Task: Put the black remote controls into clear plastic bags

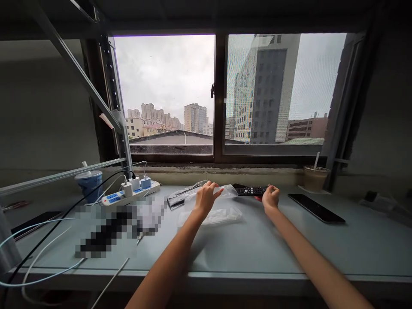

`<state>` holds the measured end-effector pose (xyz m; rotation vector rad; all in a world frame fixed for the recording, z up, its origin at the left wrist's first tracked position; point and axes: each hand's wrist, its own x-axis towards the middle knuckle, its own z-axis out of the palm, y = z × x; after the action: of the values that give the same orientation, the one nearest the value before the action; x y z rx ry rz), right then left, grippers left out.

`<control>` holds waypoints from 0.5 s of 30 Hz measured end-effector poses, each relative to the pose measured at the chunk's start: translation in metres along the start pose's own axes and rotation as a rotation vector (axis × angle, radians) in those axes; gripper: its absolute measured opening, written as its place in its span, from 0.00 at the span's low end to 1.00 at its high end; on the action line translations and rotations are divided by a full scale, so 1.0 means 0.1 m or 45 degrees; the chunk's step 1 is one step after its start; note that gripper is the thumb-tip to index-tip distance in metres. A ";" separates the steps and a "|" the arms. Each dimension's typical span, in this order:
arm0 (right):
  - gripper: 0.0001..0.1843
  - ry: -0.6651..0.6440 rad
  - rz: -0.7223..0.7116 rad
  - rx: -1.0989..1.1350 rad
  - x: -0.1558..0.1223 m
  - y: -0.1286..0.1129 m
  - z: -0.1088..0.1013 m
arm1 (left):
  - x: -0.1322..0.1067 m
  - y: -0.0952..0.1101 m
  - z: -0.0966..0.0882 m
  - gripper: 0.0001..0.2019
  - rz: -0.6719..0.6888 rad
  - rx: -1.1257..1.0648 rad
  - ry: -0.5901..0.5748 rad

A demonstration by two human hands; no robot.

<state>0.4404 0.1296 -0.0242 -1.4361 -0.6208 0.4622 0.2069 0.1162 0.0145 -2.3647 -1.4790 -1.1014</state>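
Note:
Above the middle of the table, my right hand point(271, 198) is closed around the right end of a black remote control point(251, 191), held roughly level. My left hand point(206, 199) has bent fingers closed on a clear plastic bag point(229, 190), whose right end meets the remote's left end. Whether the remote's tip is inside the bag, I cannot tell. Below them another crumpled clear plastic bag point(222, 216) lies on the tabletop. Left of my left hand is a dark, flat item in clear wrapping point(180, 199), partly hidden.
A power strip point(112, 198) with plugged-in chargers and a blue cup point(88, 186) stand at the left. Cables point(48, 221) hang over the front edge there. A phone point(315, 208) lies at the right, near a drink cup point(315, 178). A blurred patch covers the table's left part.

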 end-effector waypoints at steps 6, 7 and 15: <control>0.21 -0.180 -0.036 -0.062 0.00 0.11 0.08 | -0.04 0.05 0.02 0.13 0.074 -0.046 -0.143; 0.20 -0.216 -0.045 -0.097 -0.01 0.12 0.09 | -0.06 0.05 0.04 0.12 0.107 -0.021 -0.209; 0.24 -0.275 -0.484 -0.711 -0.14 0.05 -0.01 | -0.12 0.05 0.14 0.12 0.284 -0.018 -0.324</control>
<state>0.4307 0.1208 -0.0308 -1.7470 -1.2410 0.1413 0.2153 0.1111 -0.0022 -2.6812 -1.2358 -0.7861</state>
